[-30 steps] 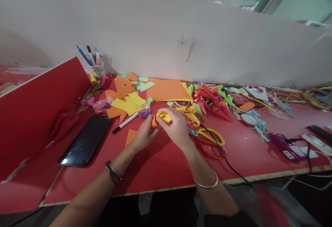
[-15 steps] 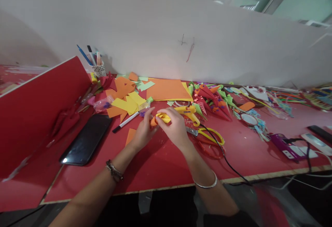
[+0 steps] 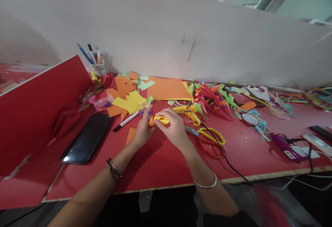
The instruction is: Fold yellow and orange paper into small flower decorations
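Between my two hands is a small orange and yellow foam-sheet piece (image 3: 162, 119), its yellow part curled into loops. My left hand (image 3: 143, 127) pinches the orange end at the left. The fingers of my right hand (image 3: 173, 126) are closed around the yellow part; their tips are partly hidden. Just beyond my right hand lies a yellow glue gun (image 3: 190, 111) with a black cord. Scissors with yellow handles (image 3: 211, 136) rest to the right of that hand. A white marker with a black cap (image 3: 127, 121) lies to the left of my left hand.
Orange and yellow sheets (image 3: 167, 89) and cut scraps (image 3: 129, 103) lie at the back. Red and green cone-shaped crafts (image 3: 215, 99) are heaped right of them. A black phone (image 3: 88, 139) lies at left beside a standing red board (image 3: 38, 116). A purple power strip (image 3: 287, 147) sits at right.
My right fingers have shifted slightly left over the yellow part, and the piece has turned a little in my hands. The table's things have stayed in place.
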The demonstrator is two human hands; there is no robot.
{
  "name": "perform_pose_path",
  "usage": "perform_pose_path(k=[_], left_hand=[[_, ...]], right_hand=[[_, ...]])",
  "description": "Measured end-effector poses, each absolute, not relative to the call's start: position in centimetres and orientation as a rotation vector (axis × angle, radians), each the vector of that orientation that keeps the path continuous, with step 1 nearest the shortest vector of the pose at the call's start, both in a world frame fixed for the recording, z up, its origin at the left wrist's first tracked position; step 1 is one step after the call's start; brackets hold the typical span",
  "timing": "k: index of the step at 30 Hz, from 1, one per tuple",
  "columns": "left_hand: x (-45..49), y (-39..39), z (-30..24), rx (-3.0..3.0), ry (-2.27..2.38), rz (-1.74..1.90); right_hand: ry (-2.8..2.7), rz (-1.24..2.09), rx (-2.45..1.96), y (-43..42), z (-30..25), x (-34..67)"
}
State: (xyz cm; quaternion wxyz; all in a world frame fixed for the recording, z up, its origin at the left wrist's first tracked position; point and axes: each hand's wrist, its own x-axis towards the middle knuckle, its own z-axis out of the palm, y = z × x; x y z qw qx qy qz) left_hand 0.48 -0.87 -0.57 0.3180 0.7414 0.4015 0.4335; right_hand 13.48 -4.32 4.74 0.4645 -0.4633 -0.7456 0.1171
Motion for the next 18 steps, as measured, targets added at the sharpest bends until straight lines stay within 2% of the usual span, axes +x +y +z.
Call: perform_pose_path(k=[18], left_hand=[[0.33, -0.92, -0.52, 1.921, 1.012, 1.14]], right_hand=[[-1.955, 0.384, -1.093, -4.39, 5.01, 13.97]])
